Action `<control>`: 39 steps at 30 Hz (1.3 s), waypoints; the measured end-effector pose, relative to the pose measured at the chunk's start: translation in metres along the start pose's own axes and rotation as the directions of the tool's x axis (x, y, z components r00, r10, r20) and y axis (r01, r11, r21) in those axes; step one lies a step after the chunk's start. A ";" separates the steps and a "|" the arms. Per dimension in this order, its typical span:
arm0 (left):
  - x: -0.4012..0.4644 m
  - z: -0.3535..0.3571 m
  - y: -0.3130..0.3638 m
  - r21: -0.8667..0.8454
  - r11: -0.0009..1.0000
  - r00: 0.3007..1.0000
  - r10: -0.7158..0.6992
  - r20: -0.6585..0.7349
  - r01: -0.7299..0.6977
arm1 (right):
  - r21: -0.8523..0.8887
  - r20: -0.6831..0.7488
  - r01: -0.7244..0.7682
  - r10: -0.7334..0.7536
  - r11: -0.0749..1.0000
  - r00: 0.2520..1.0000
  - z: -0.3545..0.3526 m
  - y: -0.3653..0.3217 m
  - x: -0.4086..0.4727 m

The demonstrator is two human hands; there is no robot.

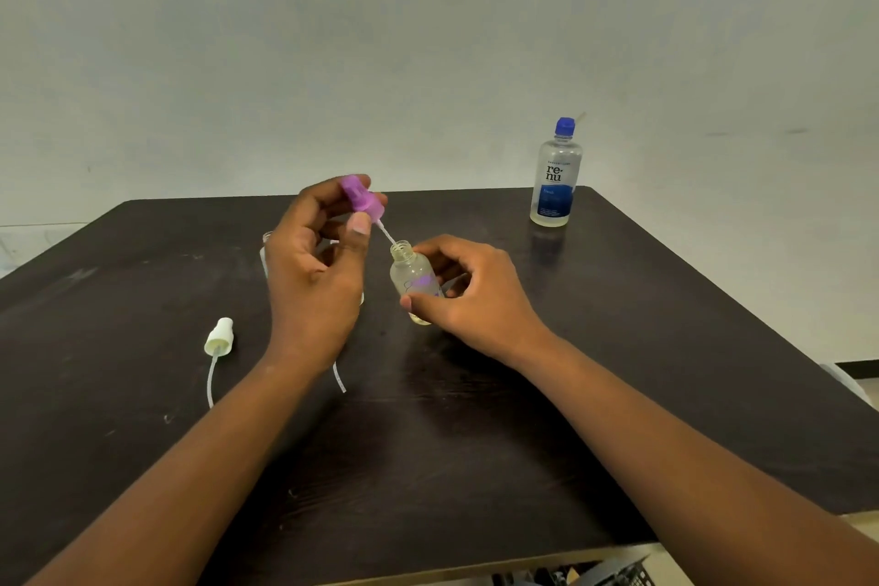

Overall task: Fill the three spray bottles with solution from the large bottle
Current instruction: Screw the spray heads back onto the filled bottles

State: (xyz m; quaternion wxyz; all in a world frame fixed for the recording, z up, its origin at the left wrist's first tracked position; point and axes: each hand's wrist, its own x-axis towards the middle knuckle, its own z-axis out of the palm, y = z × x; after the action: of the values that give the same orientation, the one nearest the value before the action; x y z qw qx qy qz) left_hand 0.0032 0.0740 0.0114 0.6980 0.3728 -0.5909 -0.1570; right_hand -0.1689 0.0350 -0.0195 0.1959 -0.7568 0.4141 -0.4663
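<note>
Right hand around tilted, part-filled small bottle; left hand pinching purple sprayer.

A dark wood-grain table with scuffed, pale marks fills the near scene. Behind its far edge rises a plain pale grey-green wall, evenly lit. Light floor shows at far left.

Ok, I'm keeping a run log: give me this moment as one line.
left hand: holds purple spray cap, tube at neck | right hand: holds small bottle, open | large bottle: capped, back right | white cap: on table
</note>
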 end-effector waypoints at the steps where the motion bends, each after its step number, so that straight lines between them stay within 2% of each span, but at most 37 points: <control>1: -0.001 0.001 0.000 0.013 1.000 1.000 -0.004 0.025 0.004 | 0.014 -0.007 0.007 -0.007 1.000 1.000 0.000 0.000 0.000; 8: -0.007 0.004 -0.009 0.074 0.997 0.992 -0.019 0.123 0.010 | 0.066 -0.024 0.061 -0.060 0.996 0.998 0.000 -0.003 0.000; 18: -0.006 0.005 -0.010 0.106 0.994 0.990 -0.047 0.131 0.033 | 0.114 -0.033 0.101 -0.098 0.988 0.995 -0.001 -0.004 0.001; 25: -0.002 0.004 -0.011 0.090 0.993 0.992 -0.086 0.087 0.078 | 0.148 0.022 0.097 -0.101 0.984 0.995 -0.001 -0.006 -0.002; 32: -0.004 0.003 -0.013 0.005 0.996 0.984 -0.093 0.152 0.093 | 0.163 0.027 0.080 -0.086 0.983 0.996 0.000 -0.007 -0.002; 36: -0.002 0.004 -0.016 0.120 0.992 0.988 -0.058 0.141 0.041 | 0.146 0.018 0.105 -0.108 0.984 0.994 -0.001 -0.007 -0.002; 39: -0.003 0.004 -0.016 0.078 0.995 0.986 -0.066 0.155 0.054 | 0.146 0.021 0.091 -0.095 0.985 0.995 -0.001 -0.006 -0.002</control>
State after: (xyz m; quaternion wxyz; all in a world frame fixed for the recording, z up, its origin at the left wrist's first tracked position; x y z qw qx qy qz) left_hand 0.0020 0.0635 -0.0021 0.6300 0.4023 -0.6379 -0.1850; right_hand -0.1676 0.0403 -0.0157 0.2341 -0.7656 0.3405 -0.4931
